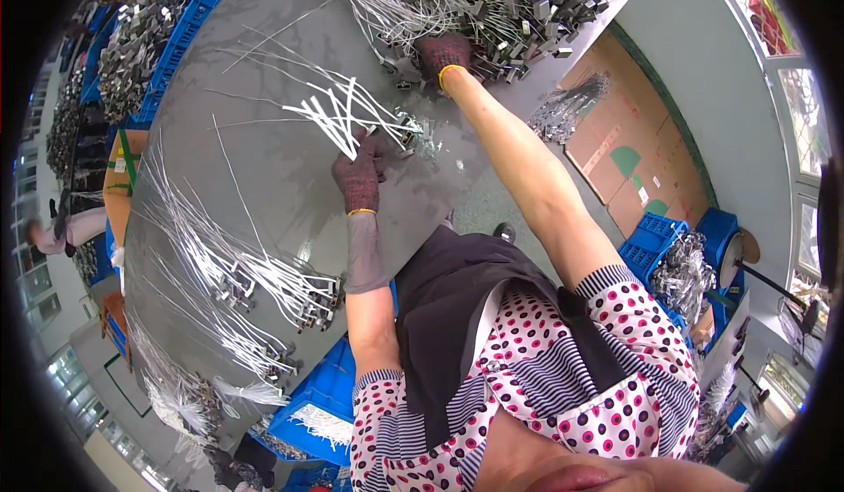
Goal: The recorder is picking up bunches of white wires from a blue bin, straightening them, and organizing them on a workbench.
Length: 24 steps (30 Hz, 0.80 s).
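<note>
My left hand [358, 180], in a dark knitted glove with a yellow cuff, is closed around a small bunch of wires with white sleeves [327, 124]. Their thin bare ends fan out to the upper left over the grey table [255, 153]. Small metal pieces [406, 131] lie just beyond my left fingers. At the far side of the table, my right hand [442, 55], gloved likewise, reaches into the near edge of a big heap of metal blocks with wires [519, 26]. Its fingers are hidden among the pieces.
Bundles of white-sleeved wires [281, 285] lie along the table's left near side. Blue crates of parts stand at the upper left [180, 43], below the table [321, 395] and at the right [655, 241]. Flattened cardboard [629, 153] carries more wired pieces [563, 114].
</note>
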Each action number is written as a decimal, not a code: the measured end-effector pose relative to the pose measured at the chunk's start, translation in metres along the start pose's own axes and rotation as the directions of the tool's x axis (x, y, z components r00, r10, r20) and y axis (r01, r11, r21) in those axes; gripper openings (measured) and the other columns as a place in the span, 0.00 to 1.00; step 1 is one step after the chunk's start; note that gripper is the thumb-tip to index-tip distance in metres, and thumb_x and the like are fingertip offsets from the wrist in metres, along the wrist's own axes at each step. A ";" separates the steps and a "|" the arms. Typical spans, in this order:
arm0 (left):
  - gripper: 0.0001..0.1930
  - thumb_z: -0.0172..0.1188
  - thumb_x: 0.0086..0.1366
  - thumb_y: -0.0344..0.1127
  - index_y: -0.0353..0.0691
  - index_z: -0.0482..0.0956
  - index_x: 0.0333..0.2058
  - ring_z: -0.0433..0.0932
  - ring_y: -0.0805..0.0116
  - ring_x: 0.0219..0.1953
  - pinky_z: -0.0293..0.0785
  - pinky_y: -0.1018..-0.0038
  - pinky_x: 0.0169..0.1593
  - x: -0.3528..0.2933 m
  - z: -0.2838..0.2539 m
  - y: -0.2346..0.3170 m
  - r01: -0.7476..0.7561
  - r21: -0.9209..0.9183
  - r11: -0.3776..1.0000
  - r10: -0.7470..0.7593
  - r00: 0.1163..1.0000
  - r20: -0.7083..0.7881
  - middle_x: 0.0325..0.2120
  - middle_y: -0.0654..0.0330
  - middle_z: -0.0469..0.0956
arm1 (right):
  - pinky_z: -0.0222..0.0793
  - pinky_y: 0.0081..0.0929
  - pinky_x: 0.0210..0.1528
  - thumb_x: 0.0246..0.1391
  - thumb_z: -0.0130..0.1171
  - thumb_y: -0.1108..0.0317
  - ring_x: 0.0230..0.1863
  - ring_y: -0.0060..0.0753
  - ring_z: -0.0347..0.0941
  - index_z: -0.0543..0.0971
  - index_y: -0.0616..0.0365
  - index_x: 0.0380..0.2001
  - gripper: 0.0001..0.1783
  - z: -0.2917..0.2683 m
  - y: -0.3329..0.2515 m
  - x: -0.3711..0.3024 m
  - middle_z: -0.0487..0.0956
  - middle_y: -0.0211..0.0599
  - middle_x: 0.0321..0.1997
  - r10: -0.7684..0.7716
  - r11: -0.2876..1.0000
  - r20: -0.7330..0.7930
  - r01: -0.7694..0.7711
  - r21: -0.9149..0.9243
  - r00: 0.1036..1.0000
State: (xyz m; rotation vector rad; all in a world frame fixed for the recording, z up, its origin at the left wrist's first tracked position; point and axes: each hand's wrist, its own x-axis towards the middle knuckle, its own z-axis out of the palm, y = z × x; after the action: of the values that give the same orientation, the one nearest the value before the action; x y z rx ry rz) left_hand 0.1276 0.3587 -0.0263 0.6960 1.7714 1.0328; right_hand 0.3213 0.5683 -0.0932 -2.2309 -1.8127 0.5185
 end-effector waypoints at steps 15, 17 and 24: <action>0.20 0.61 0.66 0.37 0.31 0.74 0.51 0.80 0.66 0.28 0.83 0.69 0.33 -0.057 0.081 -0.001 0.241 -0.476 0.846 0.000 0.892 0.453 0.34 0.55 0.78 | 0.75 0.23 0.40 0.66 0.50 0.64 0.30 0.23 0.77 0.78 0.63 0.46 0.15 -0.117 0.103 -0.242 0.81 0.36 0.30 -0.076 0.431 0.114 -0.070 0.900 0.991; 0.20 0.60 0.66 0.37 0.29 0.73 0.51 0.82 0.60 0.31 0.86 0.61 0.39 -0.063 0.111 -0.001 0.306 -0.402 0.863 -0.035 0.830 0.556 0.34 0.53 0.78 | 0.74 0.23 0.40 0.68 0.49 0.63 0.32 0.22 0.78 0.78 0.62 0.48 0.15 -0.128 0.137 -0.281 0.82 0.35 0.31 -0.199 0.544 0.341 -0.186 0.818 0.919; 0.16 0.56 0.69 0.35 0.33 0.73 0.50 0.81 0.50 0.43 0.78 0.45 0.52 -0.066 0.155 -0.022 0.592 -0.633 0.499 0.095 0.689 0.718 0.41 0.49 0.80 | 0.74 0.45 0.38 0.63 0.53 0.57 0.37 0.55 0.80 0.78 0.49 0.49 0.15 -0.088 0.289 -0.435 0.82 0.52 0.33 0.000 0.955 0.452 -0.134 0.264 0.892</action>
State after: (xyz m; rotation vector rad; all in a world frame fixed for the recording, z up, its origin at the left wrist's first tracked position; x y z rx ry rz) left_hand 0.2956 0.3487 -0.0483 0.0816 0.5168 1.0562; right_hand 0.5392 0.0865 -0.0668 -2.0923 -1.7055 1.3188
